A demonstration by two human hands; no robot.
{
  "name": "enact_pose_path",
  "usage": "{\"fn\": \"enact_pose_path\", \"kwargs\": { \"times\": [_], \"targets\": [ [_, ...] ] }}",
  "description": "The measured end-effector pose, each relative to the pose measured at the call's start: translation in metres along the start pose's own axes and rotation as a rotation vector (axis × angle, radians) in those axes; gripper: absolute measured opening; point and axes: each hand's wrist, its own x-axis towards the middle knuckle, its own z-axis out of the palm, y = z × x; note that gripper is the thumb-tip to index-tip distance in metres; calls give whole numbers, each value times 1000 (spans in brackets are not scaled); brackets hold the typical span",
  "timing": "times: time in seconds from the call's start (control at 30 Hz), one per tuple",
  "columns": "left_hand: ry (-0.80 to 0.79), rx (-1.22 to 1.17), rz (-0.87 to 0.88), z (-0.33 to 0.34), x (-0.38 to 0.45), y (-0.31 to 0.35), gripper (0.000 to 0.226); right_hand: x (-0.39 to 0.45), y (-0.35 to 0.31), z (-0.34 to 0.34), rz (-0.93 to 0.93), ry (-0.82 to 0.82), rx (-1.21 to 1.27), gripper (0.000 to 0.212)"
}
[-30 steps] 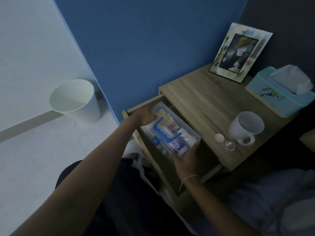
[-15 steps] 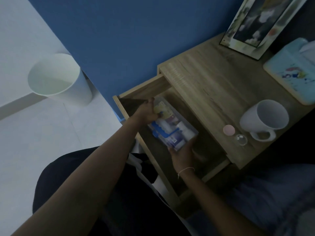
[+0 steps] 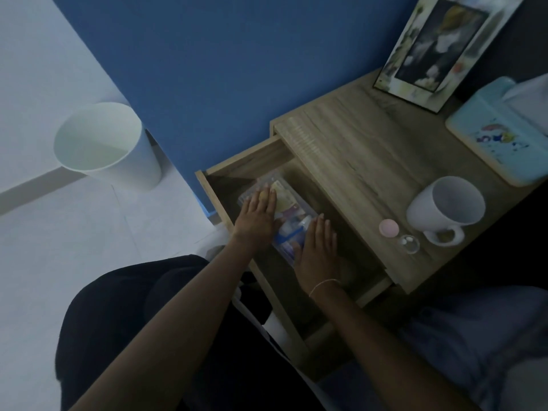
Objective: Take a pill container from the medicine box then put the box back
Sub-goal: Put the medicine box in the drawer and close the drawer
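The clear medicine box [image 3: 286,216] is seen lying inside the open wooden drawer [image 3: 261,164], packed with what appear to be small bottles and packets, though the dim light prevents firmer identification. The left hand [image 3: 258,219] is laid flat on its lid, fingers extended and together, while the right hand [image 3: 317,250] is spread, fingers slightly apart, over its near end. Beyond the right fingertips, on the nightstand top, a small pink-lidded container [image 3: 388,227] is noted beside a white mug [image 3: 444,207].

medicine box [image 3: 292,210] in open drawer [image 3: 246,166], mug [image 3: 444,207] on nightstand [image 3: 355,149] right of it, bin [image 3: 103,143] on floor left
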Motion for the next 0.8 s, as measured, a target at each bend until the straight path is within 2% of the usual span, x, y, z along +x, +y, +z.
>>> {"fn": "enact_pose_path", "kwargs": {
  "times": [0.13,0.2,0.33,0.43,0.6,0.8],
  "targets": [
    [-44,14,41,-4,-8,-7,71,-19,-10,-3,3,-64,-5,73],
    [-11,31,31,-8,-10,-7,69,-20,-13,-15,-42,-75,-4,71],
    [282,115,-74,-25,-8,-14,63,25,-16,-60,-221,140,39,58],
    [373,100,-207,-37,-6,-27,63,84,-6,-93,-264,268,113,49],
    [407,-72,-451,-30,-1,-43,66,143,23,-99,-303,121,-96,49],
    [507,-323,-544,-12,9,-42,74,153,33,-84,-303,150,-92,54]
  ]
}}
